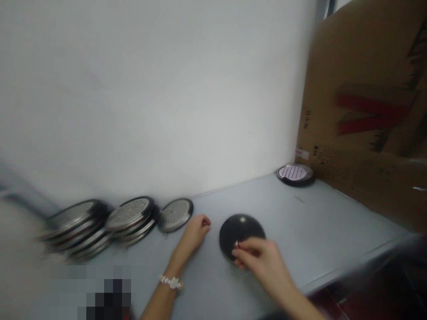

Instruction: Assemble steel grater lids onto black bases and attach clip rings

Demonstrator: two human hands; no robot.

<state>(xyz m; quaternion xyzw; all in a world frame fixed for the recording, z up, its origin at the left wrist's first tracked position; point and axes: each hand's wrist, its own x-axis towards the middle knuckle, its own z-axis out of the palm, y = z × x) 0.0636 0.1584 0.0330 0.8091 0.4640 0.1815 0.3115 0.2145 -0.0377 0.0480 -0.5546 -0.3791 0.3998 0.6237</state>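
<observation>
A black round disc (240, 226) with a bright spot near its far edge lies on the grey table. Over its near part, my right hand (263, 258) pinches a small shiny metal piece (236, 244) between thumb and forefinger; its exact kind is too small to tell. My left hand (198, 226), with a white bracelet (171, 282) at the wrist, is closed to the left of the disc, apart from it. Whatever its fingers may hold is hidden. Just beyond that hand lies a round disc (175, 215) with a patterned grey face and a black rim part.
Two stacks of similar discs, the nearer stack (82, 222) and another stack (131, 215), stand at left along the wall (187, 98). A disc with a pale patterned face (295, 173) lies at the back right beside a large cardboard box (363, 124). The table (320, 231) ends at right front.
</observation>
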